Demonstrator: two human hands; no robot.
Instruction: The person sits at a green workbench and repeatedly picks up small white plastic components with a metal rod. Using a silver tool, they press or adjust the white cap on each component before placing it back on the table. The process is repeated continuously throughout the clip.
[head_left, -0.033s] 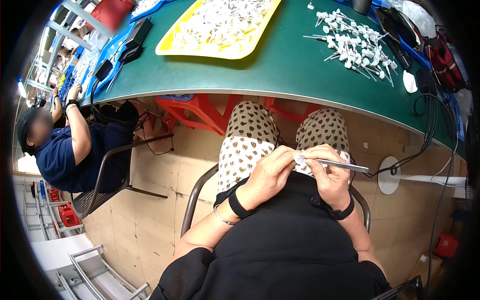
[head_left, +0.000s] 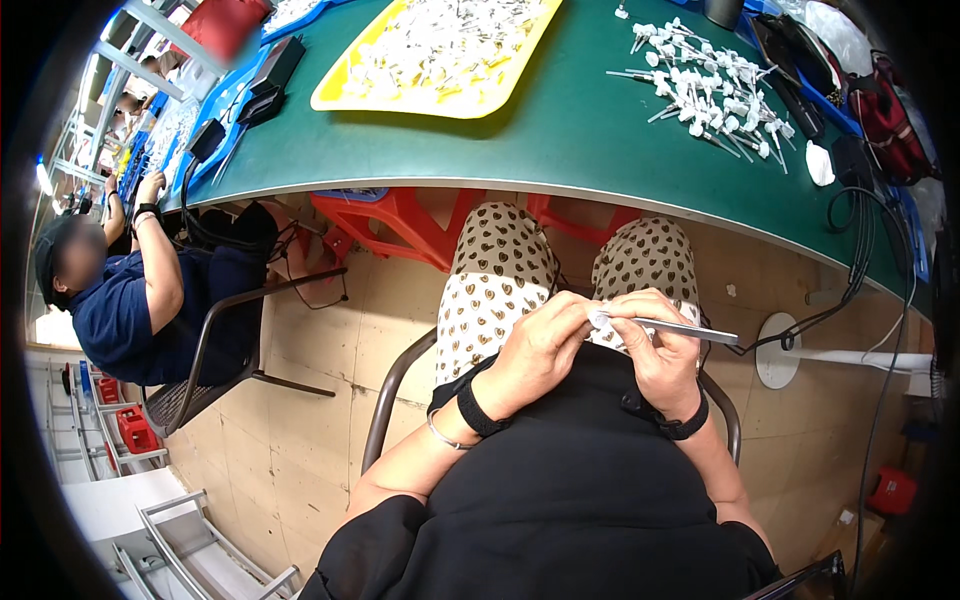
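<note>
My hands are together over my lap, below the edge of the green table (head_left: pixel 560 140). My left hand (head_left: pixel 540 348) pinches a small white plastic part (head_left: pixel 598 319) between thumb and fingers. My right hand (head_left: pixel 662 352) grips slim metal tweezers (head_left: pixel 685 329), whose tip meets the white part while the other end points right. Both wrists wear black bands. My knees in heart-patterned trousers (head_left: pixel 495 265) show just beyond the hands.
A yellow tray (head_left: pixel 350 98) of small white parts lies on the table, and a heap of white pieces with metal pins (head_left: pixel 712 95) lies to its right. Red stools (head_left: pixel 400 220) stand under the table. A seated co-worker (head_left: pixel 130 300) is at left. Cables (head_left: pixel 860 260) hang at right.
</note>
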